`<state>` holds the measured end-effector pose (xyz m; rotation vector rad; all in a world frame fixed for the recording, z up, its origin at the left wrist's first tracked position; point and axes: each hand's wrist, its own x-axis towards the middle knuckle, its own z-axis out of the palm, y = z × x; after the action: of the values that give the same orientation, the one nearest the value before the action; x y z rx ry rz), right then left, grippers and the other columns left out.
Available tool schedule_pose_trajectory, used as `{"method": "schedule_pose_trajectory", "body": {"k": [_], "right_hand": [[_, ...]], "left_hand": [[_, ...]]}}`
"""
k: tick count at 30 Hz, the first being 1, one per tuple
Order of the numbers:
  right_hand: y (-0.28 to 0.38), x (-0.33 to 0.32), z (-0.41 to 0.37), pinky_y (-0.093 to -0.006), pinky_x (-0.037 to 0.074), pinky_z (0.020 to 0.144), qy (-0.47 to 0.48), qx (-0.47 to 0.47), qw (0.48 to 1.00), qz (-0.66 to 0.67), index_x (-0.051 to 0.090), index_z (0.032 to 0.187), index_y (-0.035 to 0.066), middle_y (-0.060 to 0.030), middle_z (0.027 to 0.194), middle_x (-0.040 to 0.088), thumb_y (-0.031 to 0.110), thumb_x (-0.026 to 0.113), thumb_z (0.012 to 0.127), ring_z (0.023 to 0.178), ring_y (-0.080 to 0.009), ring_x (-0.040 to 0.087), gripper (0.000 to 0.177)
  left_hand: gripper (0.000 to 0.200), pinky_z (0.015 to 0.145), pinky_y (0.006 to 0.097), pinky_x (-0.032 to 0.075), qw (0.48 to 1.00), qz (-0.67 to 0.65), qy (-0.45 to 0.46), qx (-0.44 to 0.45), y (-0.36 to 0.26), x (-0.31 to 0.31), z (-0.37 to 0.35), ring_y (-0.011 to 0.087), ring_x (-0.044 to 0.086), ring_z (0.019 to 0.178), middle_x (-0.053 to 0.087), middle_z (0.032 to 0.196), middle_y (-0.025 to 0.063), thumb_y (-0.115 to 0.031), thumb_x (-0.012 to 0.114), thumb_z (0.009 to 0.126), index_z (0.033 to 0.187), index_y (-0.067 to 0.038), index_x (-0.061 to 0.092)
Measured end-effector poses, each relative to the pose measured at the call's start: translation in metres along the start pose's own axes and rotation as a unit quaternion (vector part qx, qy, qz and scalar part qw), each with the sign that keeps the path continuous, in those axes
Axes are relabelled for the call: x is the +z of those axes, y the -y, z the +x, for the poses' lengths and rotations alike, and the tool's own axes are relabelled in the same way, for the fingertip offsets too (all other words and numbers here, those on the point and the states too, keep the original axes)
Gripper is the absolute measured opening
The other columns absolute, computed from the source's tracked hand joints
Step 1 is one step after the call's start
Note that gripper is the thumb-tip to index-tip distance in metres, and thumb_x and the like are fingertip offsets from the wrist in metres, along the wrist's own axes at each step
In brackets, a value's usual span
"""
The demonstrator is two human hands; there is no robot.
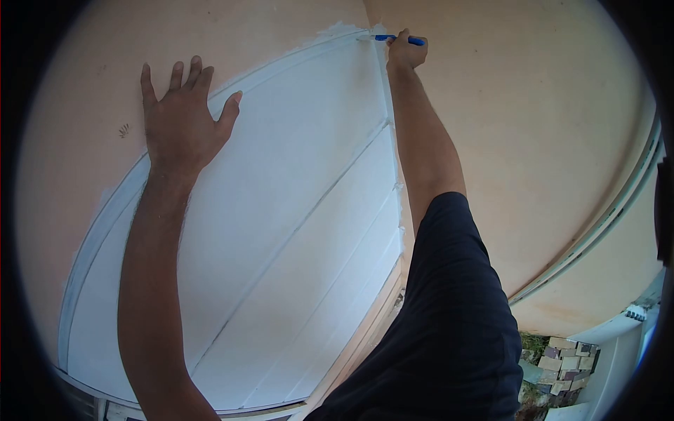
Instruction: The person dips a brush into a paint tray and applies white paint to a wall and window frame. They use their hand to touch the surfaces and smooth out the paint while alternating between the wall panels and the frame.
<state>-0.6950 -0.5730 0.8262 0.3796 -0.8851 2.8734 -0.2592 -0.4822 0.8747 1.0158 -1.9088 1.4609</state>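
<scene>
My right hand [406, 52] grips the blue handle of a paintbrush [417, 41] at the top of the view. The brush's tip points left and meets the corner where the white panelled ceiling [281, 175] joins the peach-coloured wall [526, 140]. My left hand [181, 116] is spread flat with fingers apart, against the peach wall and the white edge trim [246, 76] on the left. White paint smears show along the trim near the brush.
A pale pipe or cable [583, 242] curves down the wall on the right. Far below at the lower right lie stone pavers [565, 365] with some greenery. A small dark mark [124, 131] shows on the left wall.
</scene>
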Motion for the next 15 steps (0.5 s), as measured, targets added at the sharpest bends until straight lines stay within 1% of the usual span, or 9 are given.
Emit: {"method": "schedule_pose_trajectory", "body": {"k": [2, 9, 15], "right_hand": [[-0.001, 0.004, -0.001, -0.0337, 0.06, 0.051, 0.012, 0.009, 0.998, 0.058, 0.049, 0.097, -0.002, -0.016, 0.083, 0.066, 0.009, 0.066, 0.099, 0.06, -0.0236, 0.069, 0.02], [0.001, 0.009, -0.008, -0.0334, 0.06, 0.05, 0.047, 0.002, 0.998, 0.044, 0.049, 0.096, -0.003, -0.0161, 0.081, 0.066, 0.007, 0.065, 0.099, 0.057, -0.024, 0.07, 0.019], [0.01, -0.002, -0.032, -0.0326, 0.063, 0.053, 0.087, 0.019, 0.992, 0.085, 0.048, 0.095, -0.003, -0.0175, 0.082, 0.066, 0.008, 0.064, 0.1, 0.059, -0.0233, 0.072, 0.02]], "left_hand": [[0.058, 0.13, 0.0533, 0.004, 1.0, 0.0, -0.002, 0.001, 0.001, 0.003, 0.0, 0.0236, 0.049, 0.145, 0.057, 0.152, 0.007, -0.052, 0.056, 0.1, 0.142, -0.012, 0.062], [0.059, 0.13, 0.0543, 0.006, 1.0, 0.0, -0.011, -0.003, 0.0, 0.006, -0.001, 0.0232, 0.049, 0.145, 0.057, 0.153, 0.0069, -0.052, 0.058, 0.098, 0.142, -0.012, 0.062], [0.059, 0.13, 0.0542, 0.006, 1.0, 0.015, -0.002, -0.01, 0.0, 0.005, -0.001, 0.0222, 0.048, 0.146, 0.055, 0.154, 0.0052, -0.052, 0.057, 0.099, 0.144, -0.014, 0.06]]}}
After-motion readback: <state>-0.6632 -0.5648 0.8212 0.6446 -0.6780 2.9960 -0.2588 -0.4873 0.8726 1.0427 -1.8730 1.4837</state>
